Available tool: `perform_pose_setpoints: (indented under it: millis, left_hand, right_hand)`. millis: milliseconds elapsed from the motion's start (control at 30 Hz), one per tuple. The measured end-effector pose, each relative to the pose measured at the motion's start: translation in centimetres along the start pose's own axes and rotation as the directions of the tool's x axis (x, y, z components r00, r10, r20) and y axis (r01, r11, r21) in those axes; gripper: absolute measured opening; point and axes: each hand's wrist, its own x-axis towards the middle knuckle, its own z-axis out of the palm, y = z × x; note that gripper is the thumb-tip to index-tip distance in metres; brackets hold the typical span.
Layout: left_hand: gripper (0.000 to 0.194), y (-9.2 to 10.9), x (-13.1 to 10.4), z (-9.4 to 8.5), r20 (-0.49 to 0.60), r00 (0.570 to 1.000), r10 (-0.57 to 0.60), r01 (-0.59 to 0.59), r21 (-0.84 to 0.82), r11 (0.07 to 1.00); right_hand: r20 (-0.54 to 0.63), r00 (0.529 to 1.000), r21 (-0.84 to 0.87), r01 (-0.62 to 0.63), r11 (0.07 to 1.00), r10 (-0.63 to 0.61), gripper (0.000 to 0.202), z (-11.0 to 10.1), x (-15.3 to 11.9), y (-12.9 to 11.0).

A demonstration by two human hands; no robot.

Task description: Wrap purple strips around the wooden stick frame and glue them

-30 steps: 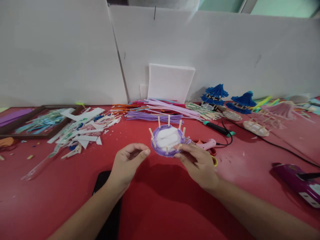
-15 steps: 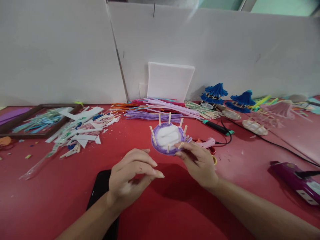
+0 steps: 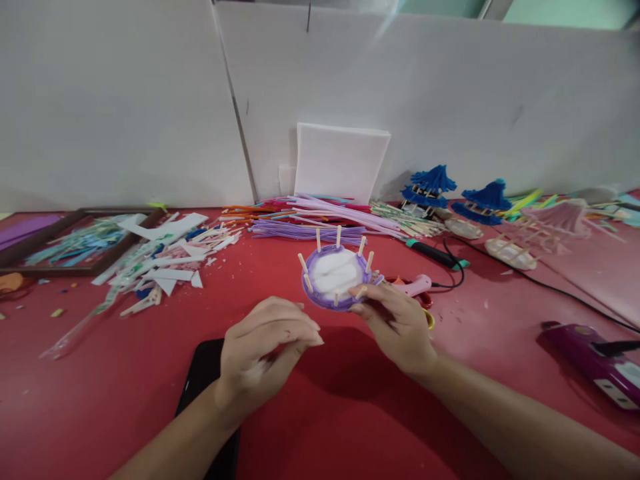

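Note:
My right hand pinches the near right rim of a small round craft base, holding it tilted above the table. The piece has a white middle, a fuzzy purple pipe-cleaner edge and several short pale wooden sticks standing around it. Just left of it, apart from the rim, is my left hand. Its thumb and fingertips are pressed together, and I see nothing between them. Under the left wrist lies a black phone, partly hidden.
Pipe cleaners lie in bundles along the back of the red table. White scraps are heaped left. At right are a pink-handled tool, a black-handled tool with a cord, blue-roofed models and a purple power strip.
My left thumb and fingers, slightly apart before, have closed together. The right hand and the round base have barely moved.

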Motion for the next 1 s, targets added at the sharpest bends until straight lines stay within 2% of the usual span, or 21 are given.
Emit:
perform_pose_setpoints:
  millis: [133,267,433,500,567,633,700,867,1000]
  left_hand:
    - [0.026,0.0,0.0,0.1,-0.019,0.999,0.033,-0.033,-0.013,0.999]
    - [0.026,-0.2,-0.2,0.1,-0.008,1.000,0.003,-0.003,0.007,1.000]
    - [0.014,-0.5,-0.4,0.1,0.012,0.993,-0.114,0.115,-0.036,0.993]
    - [0.011,-0.6,-0.3,0.3,-0.033,0.980,-0.197,0.193,-0.095,0.977]
    - [0.017,-0.7,-0.2,0.5,-0.131,0.943,-0.307,0.280,-0.190,0.941]
    - [0.026,-0.8,0.0,0.6,-0.221,0.881,-0.418,0.352,-0.284,0.892]
    - [0.032,-0.9,0.3,0.5,-0.261,0.828,-0.496,0.411,-0.319,0.854]
    - [0.036,-1.6,0.5,0.2,-0.249,0.770,-0.588,0.546,-0.222,0.808]
    - [0.019,-2.2,0.7,0.2,-0.191,0.686,-0.702,0.638,-0.304,0.707]
  right_hand:
    - [-0.003,1.000,-0.004,0.002,1.000,-0.002,0.010,0.0,0.0,0.0]
    - [-0.007,1.000,0.007,0.012,1.000,-0.012,0.009,0.0,0.0,0.0]
    - [0.015,1.000,-0.003,-0.013,1.000,0.013,0.008,0.0,0.0,0.1]
    - [0.019,1.000,-0.007,-0.018,1.000,0.018,0.008,0.0,-0.1,0.2]
    - [0.017,1.000,-0.004,-0.016,1.000,0.016,0.008,0.0,-0.1,0.2]
    - [0.020,1.000,-0.005,-0.021,1.000,0.021,0.009,0.0,-0.1,0.2]
    - [0.022,0.999,-0.005,-0.028,1.000,0.028,0.009,0.0,-0.2,0.2]
    - [0.012,1.000,0.022,-0.018,1.000,0.018,0.008,0.1,-0.1,0.1]
    - [0.017,1.000,0.032,-0.016,0.999,0.015,0.008,0.2,-0.1,0.1]
